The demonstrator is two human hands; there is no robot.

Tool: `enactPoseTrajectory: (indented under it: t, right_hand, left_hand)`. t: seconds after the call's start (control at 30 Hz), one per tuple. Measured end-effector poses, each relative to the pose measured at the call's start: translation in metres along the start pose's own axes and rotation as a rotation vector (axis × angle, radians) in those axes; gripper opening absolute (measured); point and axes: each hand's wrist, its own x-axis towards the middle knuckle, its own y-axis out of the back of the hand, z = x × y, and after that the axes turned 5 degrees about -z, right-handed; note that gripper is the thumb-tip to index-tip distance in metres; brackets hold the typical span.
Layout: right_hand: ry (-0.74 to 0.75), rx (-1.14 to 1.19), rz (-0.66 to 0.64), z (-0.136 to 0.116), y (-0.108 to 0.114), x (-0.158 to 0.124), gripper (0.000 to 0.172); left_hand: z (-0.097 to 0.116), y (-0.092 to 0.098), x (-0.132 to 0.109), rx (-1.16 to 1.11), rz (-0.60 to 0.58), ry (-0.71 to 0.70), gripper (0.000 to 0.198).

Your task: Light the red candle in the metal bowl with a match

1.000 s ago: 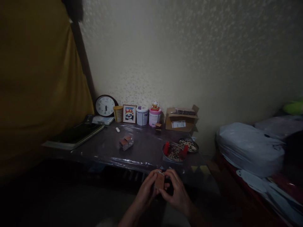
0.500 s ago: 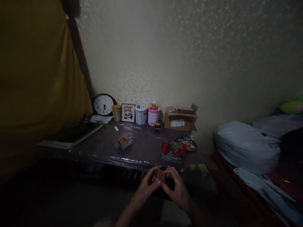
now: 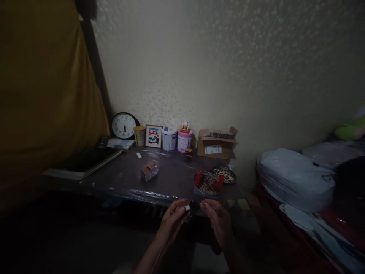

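Note:
My left hand (image 3: 171, 220) is closed around a small matchbox (image 3: 187, 207), brown on top with a pale end, held just in front of the table's near edge. A short gap to the right, my right hand (image 3: 218, 219) pinches a thin pale piece that looks like a matchstick (image 3: 204, 204). Beyond the hands stands a round tin (image 3: 205, 183) with small dark and pale bits in it and red pieces at its rim. Behind it is a second round tin (image 3: 225, 175) of pale sticks. Several more matchboxes (image 3: 149, 171) sit grouped on the table.
The dark table (image 3: 168, 175) has a shiny plastic cover. Along the wall stand a clock (image 3: 124, 125), a framed panda picture (image 3: 153, 136), a white tub (image 3: 169, 139), a pink tub (image 3: 184, 141) and a cardboard box (image 3: 216, 144). White bags (image 3: 295, 179) lie at right.
Both hands were together on the matchbox. Now they are apart: the left keeps the matchbox, tilted differently, and the right has drawn away with a thin piece between its fingertips.

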Motion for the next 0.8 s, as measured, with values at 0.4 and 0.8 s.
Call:
enactPoseTrajectory:
  t: [0.4, 0.8]
  right_hand:
    - [0.533, -0.543, 0.007, -0.006, -0.021, -0.011, 0.012]
    - [0.713, -0.683, -0.013, -0.006, -0.021, -0.010, 0.011]
  left_hand:
    - [-0.009, -0.003, 0.004, 0.008, 0.038, -0.005, 0.022]
    - [-0.004, -0.006, 0.000, 0.042, 0.052, -0.002, 0.022]
